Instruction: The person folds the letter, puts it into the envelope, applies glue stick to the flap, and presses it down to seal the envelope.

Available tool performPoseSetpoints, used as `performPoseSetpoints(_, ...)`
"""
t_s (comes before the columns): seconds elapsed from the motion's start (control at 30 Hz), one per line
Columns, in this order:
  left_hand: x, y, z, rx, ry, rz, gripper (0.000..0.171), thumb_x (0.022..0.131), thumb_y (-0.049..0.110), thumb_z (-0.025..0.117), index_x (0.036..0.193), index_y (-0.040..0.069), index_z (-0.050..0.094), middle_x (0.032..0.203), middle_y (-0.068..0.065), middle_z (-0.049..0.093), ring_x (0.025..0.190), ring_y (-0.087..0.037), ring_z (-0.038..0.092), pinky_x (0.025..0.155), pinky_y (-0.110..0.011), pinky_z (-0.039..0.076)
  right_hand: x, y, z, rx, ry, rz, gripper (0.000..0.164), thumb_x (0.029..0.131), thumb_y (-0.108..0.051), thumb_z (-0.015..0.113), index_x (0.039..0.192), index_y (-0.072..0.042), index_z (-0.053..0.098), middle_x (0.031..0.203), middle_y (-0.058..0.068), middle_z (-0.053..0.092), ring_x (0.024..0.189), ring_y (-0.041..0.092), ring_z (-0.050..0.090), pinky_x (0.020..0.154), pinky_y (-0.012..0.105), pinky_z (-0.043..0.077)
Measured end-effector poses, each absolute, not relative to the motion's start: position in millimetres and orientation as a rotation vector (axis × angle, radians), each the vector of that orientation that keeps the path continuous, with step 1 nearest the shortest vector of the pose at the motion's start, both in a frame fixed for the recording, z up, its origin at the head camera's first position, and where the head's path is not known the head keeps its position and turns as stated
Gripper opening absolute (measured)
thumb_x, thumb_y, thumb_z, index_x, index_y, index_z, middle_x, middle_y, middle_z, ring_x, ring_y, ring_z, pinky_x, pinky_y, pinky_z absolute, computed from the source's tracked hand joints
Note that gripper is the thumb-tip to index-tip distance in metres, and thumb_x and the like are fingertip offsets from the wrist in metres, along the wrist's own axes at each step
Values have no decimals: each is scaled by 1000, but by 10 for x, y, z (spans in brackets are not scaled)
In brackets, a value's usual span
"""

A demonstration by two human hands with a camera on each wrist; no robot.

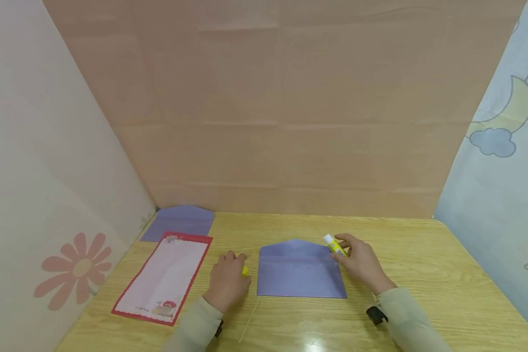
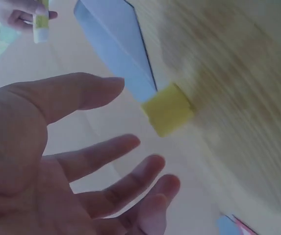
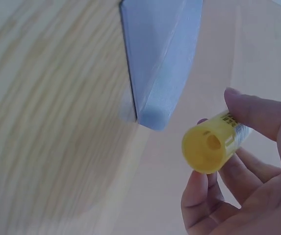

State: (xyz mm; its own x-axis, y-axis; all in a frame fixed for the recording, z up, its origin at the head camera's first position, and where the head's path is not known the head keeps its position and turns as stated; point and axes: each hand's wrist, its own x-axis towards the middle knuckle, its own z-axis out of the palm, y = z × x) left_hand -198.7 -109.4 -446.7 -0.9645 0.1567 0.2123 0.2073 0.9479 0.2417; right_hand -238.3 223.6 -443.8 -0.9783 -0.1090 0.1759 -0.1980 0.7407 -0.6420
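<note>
A purple envelope (image 1: 300,277) lies between the hands with its flap unfolded away from the person. At its right edge, the right hand (image 1: 362,261) holds a yellow glue stick (image 1: 336,246) between thumb and fingers, white end pointing up and left. The stick's hollow yellow base (image 3: 204,149) faces the right wrist camera. To the envelope's left, the left hand (image 1: 228,282) is spread beside a yellow cap (image 2: 168,110). In the left wrist view the thumb and fingers are apart from this cap, which sits on the table.
A red-bordered sheet of letter paper (image 1: 165,278) lies at the left, close to a second purple envelope (image 1: 180,222) at the back left. A thin pale strip (image 1: 249,320) is near the front of the wooden table (image 1: 444,293). Paper-covered walls enclose the table's back and sides.
</note>
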Motion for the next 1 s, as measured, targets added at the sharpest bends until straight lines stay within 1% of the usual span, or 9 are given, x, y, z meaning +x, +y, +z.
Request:
performPoseSetpoints(0.13, -2034, -1155, -4473, -270, -2945, -445, 38, 77, 14, 80, 112, 2, 70, 95, -13, 62, 82, -29, 56, 60, -39, 48, -2381, 2221, -4441, 254, -2808, 1045, 42, 88, -16, 77, 125, -1, 64, 108, 12, 70, 72, 17, 50, 55, 28, 41)
performPoseSetpoints(0.27, -2070, -1192, -4478, -270, -2959, -494, 32, 78, 12, 78, 108, 2, 71, 99, -14, 66, 87, -31, 60, 62, -42, 51, -2379, 2205, -4446, 255, -2799, 1061, 41, 88, -16, 77, 124, -1, 64, 109, 11, 69, 71, 17, 48, 53, 27, 41)
performPoseSetpoints(0.33, -2082, -1206, -4476, -269, -2970, -525, 30, 79, 11, 78, 106, 2, 71, 98, -13, 66, 86, -30, 60, 61, -42, 51, -2374, 2199, -4447, 256, -2800, 1075, 42, 88, -16, 77, 125, -1, 63, 110, 11, 68, 71, 16, 49, 53, 27, 41)
performPoseSetpoints(0.47, -2092, -1223, -4473, -284, -2987, -575, 23, 79, 10, 78, 99, 2, 70, 90, -9, 63, 79, -23, 57, 57, -36, 48, -2367, 2183, -4454, 249, -2805, 1097, 42, 89, -18, 77, 126, -2, 63, 110, 11, 66, 69, 16, 48, 51, 27, 42)
performPoseSetpoints(0.6, -2102, -1228, -4497, -300, -2982, -593, 19, 79, 9, 78, 95, 3, 69, 86, -7, 61, 75, -18, 55, 57, -33, 47, -2366, 2169, -4473, 255, -2810, 1091, 41, 89, -19, 77, 124, -2, 63, 108, 11, 66, 68, 15, 48, 51, 28, 42)
performPoseSetpoints(0.83, -2117, -1232, -4510, -310, -2963, -634, 19, 79, 9, 77, 95, 2, 68, 87, -7, 65, 70, -14, 53, 55, -31, 46, -2356, 2136, -4491, 280, -2803, 1087, 37, 88, -15, 77, 120, -3, 65, 105, 9, 68, 68, 15, 49, 54, 27, 41)
performPoseSetpoints(1.0, -2119, -1220, -4484, -325, -2957, -697, 20, 82, 14, 77, 97, 3, 68, 84, -3, 65, 69, -12, 54, 58, -30, 47, -2330, 2089, -4485, 301, -2807, 1081, 33, 87, -14, 77, 117, -4, 67, 104, 6, 68, 71, 15, 49, 57, 27, 42)
